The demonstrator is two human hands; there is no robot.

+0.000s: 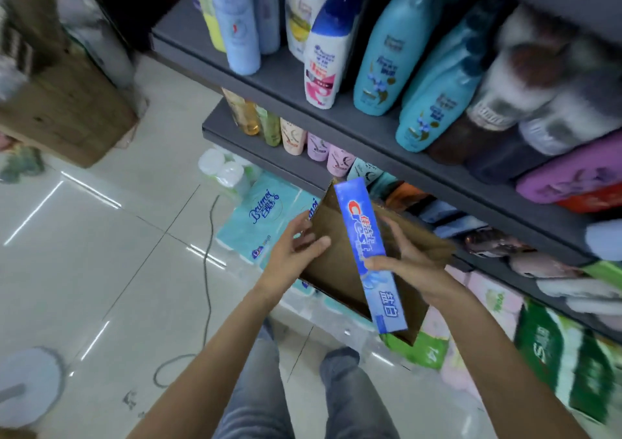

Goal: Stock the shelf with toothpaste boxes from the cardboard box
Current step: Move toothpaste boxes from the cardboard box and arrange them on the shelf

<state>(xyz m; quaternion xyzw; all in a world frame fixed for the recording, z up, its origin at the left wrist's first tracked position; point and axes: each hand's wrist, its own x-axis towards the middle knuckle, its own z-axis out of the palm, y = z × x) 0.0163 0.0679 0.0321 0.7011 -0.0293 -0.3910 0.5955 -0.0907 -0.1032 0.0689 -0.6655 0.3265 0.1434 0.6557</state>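
Blue toothpaste box over cardboard box

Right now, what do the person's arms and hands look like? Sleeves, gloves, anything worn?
Both forearms are bare up to the frame edge, with no sleeve in view. The left hand and the right hand wear no gloves; no watch, ring or band shows, though motion blur limits fine detail. Below them, grey-blue jeans cover the legs.

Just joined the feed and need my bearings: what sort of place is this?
Most likely a small shop's toiletries aisle: grey shelves crowded with plastic shampoo bottles, wrapped tissue packs stacked on the floor, and a blue toothpaste box in hand.
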